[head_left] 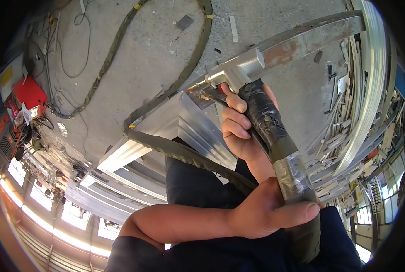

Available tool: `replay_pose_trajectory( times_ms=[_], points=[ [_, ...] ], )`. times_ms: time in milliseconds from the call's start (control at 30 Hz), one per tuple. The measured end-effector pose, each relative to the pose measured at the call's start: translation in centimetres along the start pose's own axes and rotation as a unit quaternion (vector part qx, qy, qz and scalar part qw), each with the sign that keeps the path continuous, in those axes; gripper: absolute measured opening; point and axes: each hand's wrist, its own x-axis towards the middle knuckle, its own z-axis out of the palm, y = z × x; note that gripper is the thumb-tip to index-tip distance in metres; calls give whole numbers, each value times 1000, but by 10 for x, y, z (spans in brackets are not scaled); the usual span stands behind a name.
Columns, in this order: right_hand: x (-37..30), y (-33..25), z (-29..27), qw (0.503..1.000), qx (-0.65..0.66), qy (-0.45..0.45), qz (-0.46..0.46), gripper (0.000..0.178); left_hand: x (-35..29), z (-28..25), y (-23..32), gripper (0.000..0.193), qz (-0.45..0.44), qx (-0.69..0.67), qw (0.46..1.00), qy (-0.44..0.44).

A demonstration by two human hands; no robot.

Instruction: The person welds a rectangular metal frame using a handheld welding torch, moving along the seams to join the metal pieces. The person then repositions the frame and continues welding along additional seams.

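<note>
A person's right hand [241,127] is gripping a taped welding gun [238,75], fingers [235,119] wrapped tight around its handle above aluminium profiles [166,131]. The left hand [266,211] is clasping the sleeved hose [297,181] just below.

Under you is a grey concrete floor [152,50], rough and dusty. A long olive-sheathed hose [114,47] snakes across it in a wide curve, banded with yellow tape in places. Thin black cables [59,50] loop over the concrete near the left, running toward a red welding machine [29,94] that stands at the floor's edge. Small scraps lie loose on the bare concrete: a dark flat offcut [184,21] and a pale metal strip [233,28] near the top. To your right, a heap of long aluminium profiles and offcuts [347,127] lies piled on the floor. Stacked aluminium sections [121,158] rest on it lower left.
</note>
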Motion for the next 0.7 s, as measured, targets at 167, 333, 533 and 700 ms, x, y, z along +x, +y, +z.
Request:
replay_pose_trajectory(
  times_ms=[167,333,533,700],
  points=[
    [6,-3,-6,1000,17,-10,0,62,5,-5,1,39,-26,-35,999,-10],
    [8,-1,-6,1000,12,9,-18,78,8,-9,7,36,-68,-26,997,-1],
    [9,-6,-5,1000,23,20,-5,66,13,-5,9,32,-83,-44,995,33],
    [10,-6,-2,999,25,23,2,62,13,-3,7,30,-63,-34,997,42]
  ],
)
